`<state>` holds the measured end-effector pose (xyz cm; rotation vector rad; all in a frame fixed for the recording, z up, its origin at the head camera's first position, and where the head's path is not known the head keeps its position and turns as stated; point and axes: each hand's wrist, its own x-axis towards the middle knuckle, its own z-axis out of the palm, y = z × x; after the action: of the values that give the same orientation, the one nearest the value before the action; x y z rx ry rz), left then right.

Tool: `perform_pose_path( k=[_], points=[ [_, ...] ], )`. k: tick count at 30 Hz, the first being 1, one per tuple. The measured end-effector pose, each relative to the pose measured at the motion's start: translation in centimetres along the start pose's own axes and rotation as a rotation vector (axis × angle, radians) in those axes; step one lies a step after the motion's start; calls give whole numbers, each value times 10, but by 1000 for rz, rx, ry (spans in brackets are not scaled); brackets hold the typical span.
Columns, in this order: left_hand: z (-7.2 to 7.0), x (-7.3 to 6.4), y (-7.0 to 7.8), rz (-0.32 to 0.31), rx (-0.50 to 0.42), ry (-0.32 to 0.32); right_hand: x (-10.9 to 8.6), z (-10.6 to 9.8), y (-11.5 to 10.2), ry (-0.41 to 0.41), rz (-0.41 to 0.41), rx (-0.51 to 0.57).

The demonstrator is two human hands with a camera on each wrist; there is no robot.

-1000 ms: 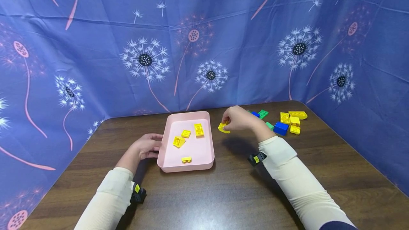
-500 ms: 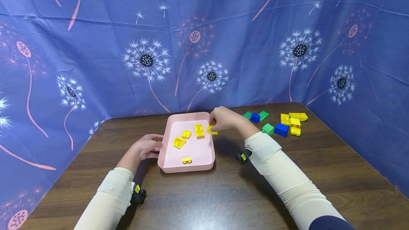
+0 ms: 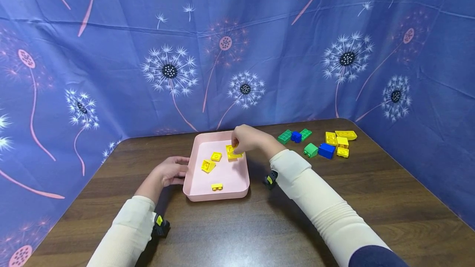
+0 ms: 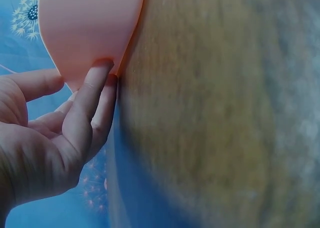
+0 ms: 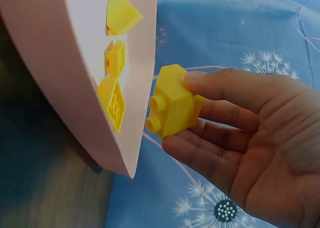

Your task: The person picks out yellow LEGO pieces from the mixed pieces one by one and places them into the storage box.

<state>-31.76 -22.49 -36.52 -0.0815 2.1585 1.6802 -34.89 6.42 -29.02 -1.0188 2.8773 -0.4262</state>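
In the head view a pink tray (image 3: 219, 196) stands on the table, with several yellow bricks inside, among them a sloped brick (image 3: 208, 165), a small square one (image 3: 216, 156) and a small two-stud one (image 3: 217, 186). My left hand (image 3: 171, 171) touches the tray's left wall, its fingers and thumb resting against the outside. Over the tray's right side, my right hand (image 3: 250, 138) pinches a yellow sloped brick (image 5: 176, 103) between thumb and fingers. Two studs of that brick show in the right wrist view. It hangs above a yellow brick lying in the tray, partly covering it.
Right of the tray lie loose bricks: green ones (image 3: 310, 150), a large blue one (image 3: 326, 151), a small blue one (image 3: 296, 137) and several yellow ones (image 3: 331, 138). A blue dandelion-print cloth (image 3: 289, 77) hangs behind the brown table (image 3: 237, 234).
My right hand has moved left with the yellow sloped brick, from beside the tray to above its right side. The green and small blue bricks it covered now show. My left hand stays put.
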Motion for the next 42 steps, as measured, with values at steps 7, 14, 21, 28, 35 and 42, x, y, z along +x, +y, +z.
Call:
perform_pose_path(
  k=[7, 14, 21, 28, 35, 42],
  points=[
    [-1, 1, -1, 1, 2, 13, 16, 5, -7, -62, 33, -18],
    [0, -1, -2, 19, -6, 2, 31, 9, -14, -155, 92, 13],
    [-1, -1, 0, 22, 2, -2, 41, 11, -28, -241, 141, 6],
    [-1, -1, 0, 20, -7, -10, 46, 21, -40, -294, 185, -42],
    [0, -1, 0, 19, -3, -6, 49, 33, -45, -247, 220, -61],
    [0, -1, -2, 9, -9, 4, 49, 42, -43, -215, 237, -35]
  ],
)
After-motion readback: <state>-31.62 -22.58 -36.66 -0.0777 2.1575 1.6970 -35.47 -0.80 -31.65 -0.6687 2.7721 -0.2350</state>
